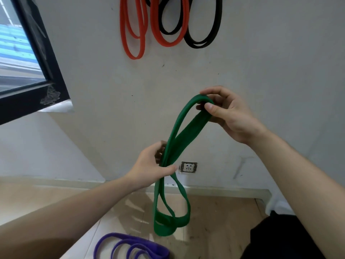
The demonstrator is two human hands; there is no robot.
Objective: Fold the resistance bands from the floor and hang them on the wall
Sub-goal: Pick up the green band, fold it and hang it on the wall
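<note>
Overhead, at twelve o'clock from the hands, red bands (133,28) and black bands (202,25) hang on the wall (261,62). The green band (179,139) runs from one o'clock down to seven. The right hand (226,114) pinches its top fold and sits nearer the hanging spot; the left hand (154,165) closes around its middle. A purple band (130,247) lies on the floor (214,221) at six. Nothing blocks the lift.

Two hands: left (149,165), right (227,113). One green band (179,139); one purple band (130,246); two red bands (133,34) (168,30); two black bands (203,34) (169,19). One socket (189,167); one window (28,53).
</note>
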